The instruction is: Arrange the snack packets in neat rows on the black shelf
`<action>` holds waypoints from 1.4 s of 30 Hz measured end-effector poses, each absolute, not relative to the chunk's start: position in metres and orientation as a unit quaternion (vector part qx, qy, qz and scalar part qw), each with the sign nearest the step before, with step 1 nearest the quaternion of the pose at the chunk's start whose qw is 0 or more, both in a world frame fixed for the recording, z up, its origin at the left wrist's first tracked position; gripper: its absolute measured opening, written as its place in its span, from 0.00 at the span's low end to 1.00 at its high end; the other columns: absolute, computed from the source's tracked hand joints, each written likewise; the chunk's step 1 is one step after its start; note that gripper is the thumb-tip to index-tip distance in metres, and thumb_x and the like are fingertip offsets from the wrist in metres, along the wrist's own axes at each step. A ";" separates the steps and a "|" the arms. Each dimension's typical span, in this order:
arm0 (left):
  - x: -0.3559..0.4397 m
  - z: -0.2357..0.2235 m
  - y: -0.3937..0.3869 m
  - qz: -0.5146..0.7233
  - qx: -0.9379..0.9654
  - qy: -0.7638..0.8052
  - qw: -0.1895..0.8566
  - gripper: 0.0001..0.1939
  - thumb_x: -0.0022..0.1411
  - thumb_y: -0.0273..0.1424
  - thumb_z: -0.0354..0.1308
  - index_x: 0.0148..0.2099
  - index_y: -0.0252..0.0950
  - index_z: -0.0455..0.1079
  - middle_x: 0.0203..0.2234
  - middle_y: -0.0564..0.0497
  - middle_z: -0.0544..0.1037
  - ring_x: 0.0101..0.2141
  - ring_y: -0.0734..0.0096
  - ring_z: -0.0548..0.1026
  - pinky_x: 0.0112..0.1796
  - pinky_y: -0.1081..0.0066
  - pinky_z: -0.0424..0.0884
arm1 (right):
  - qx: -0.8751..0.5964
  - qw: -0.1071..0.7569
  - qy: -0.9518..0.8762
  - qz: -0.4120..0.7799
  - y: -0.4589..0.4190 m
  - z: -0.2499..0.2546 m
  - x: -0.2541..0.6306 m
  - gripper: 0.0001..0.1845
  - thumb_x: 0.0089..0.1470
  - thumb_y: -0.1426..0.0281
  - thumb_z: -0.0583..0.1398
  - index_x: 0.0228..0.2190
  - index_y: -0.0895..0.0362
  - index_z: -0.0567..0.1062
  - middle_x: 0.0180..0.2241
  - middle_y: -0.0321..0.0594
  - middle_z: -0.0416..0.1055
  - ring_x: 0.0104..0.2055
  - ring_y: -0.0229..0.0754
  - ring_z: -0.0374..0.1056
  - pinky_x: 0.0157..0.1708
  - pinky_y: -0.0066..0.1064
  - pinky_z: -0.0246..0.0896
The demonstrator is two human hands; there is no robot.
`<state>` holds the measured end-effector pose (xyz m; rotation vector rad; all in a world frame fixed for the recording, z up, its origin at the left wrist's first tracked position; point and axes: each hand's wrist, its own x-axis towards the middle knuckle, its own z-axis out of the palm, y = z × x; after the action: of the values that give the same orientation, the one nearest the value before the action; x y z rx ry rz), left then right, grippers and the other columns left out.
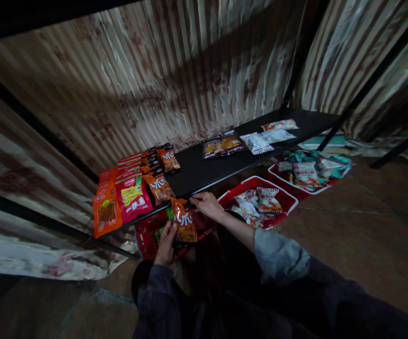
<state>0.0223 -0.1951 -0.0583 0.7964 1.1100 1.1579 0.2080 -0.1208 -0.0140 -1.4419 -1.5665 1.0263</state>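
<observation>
An orange snack bag (pixel 184 223) with white lettering and dark edges is held in front of the shelf's near edge, tilted upright. The fingers of my left hand (pixel 166 242) are closed on its lower left side. At its upper right, my right hand (pixel 207 205) pinches the dark top corner; the exact contact is hard to see in the dim light. Matching orange bags (pixel 159 187) stand in a row on the black shelf (pixel 204 174) just behind. Beside them are red snack bags (pixel 132 195) and, at the left end, flat orange packets (pixel 107 207).
Brown packets (pixel 223 143) and white packets (pixel 257 142) lie farther right on the shelf. Below it on the floor is a red basket (pixel 148 241), partly hidden. Two more baskets, a near one (pixel 290 207) and a far one (pixel 313 190), hold packets. Black posts (pixel 361 94) frame the shelf.
</observation>
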 end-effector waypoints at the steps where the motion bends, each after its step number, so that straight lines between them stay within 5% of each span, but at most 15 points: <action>1: 0.023 -0.052 -0.196 0.502 0.355 0.475 0.630 0.31 0.44 0.45 0.67 0.49 0.37 0.70 0.49 0.43 0.75 0.49 0.58 0.72 0.48 0.65 0.69 | -0.558 0.378 -0.601 0.429 -0.118 -0.009 0.210 0.11 0.47 0.64 0.59 0.23 0.57 0.79 0.17 0.32 0.68 0.21 0.34 0.65 0.21 0.22 0.57; 13: 0.027 -0.038 -0.216 0.496 0.347 0.447 0.658 0.30 0.43 0.40 0.69 0.48 0.36 0.68 0.47 0.44 0.75 0.48 0.58 0.73 0.48 0.62 0.68 | -0.453 0.327 -0.562 0.610 -0.105 0.022 0.219 0.09 0.39 0.66 0.65 0.21 0.60 0.77 0.20 0.35 0.73 0.21 0.31 0.63 0.18 0.20 0.56; 19: 0.029 -0.022 -0.214 0.511 0.333 0.461 0.644 0.29 0.43 0.41 0.68 0.47 0.36 0.68 0.42 0.44 0.78 0.44 0.58 0.75 0.46 0.63 0.70 | -0.428 0.420 -0.507 0.619 -0.108 0.017 0.208 0.19 0.40 0.55 0.66 0.24 0.59 0.76 0.22 0.34 0.73 0.21 0.30 0.62 0.20 0.21 0.56; 23: 0.031 -0.005 -0.203 0.558 0.297 0.470 0.616 0.28 0.43 0.41 0.68 0.47 0.36 0.69 0.43 0.45 0.78 0.42 0.61 0.76 0.45 0.64 0.70 | -0.400 0.488 -0.427 0.648 -0.126 0.011 0.201 0.22 0.43 0.53 0.65 0.37 0.54 0.75 0.34 0.36 0.76 0.33 0.35 0.70 0.33 0.26 0.65; 28: 0.039 0.012 -0.188 0.625 0.271 0.506 0.528 0.25 0.46 0.42 0.65 0.45 0.37 0.69 0.42 0.48 0.77 0.43 0.65 0.75 0.45 0.67 0.69 | -0.340 0.411 -0.419 0.735 -0.168 0.003 0.197 0.26 0.47 0.55 0.64 0.48 0.50 0.70 0.47 0.40 0.71 0.47 0.43 0.69 0.41 0.37 0.69; 42: 0.055 0.026 -0.171 0.663 0.227 0.483 0.525 0.26 0.48 0.44 0.65 0.46 0.38 0.66 0.41 0.47 0.77 0.38 0.67 0.76 0.40 0.67 0.72 | -0.345 0.497 -0.282 0.744 -0.181 -0.002 0.186 0.26 0.32 0.71 0.72 0.38 0.51 0.74 0.39 0.33 0.73 0.35 0.35 0.71 0.32 0.26 0.71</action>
<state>0.0553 -0.1712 0.0256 0.5428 1.1547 1.5869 0.1856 -0.1805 -0.0023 -0.8361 -0.6835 1.8019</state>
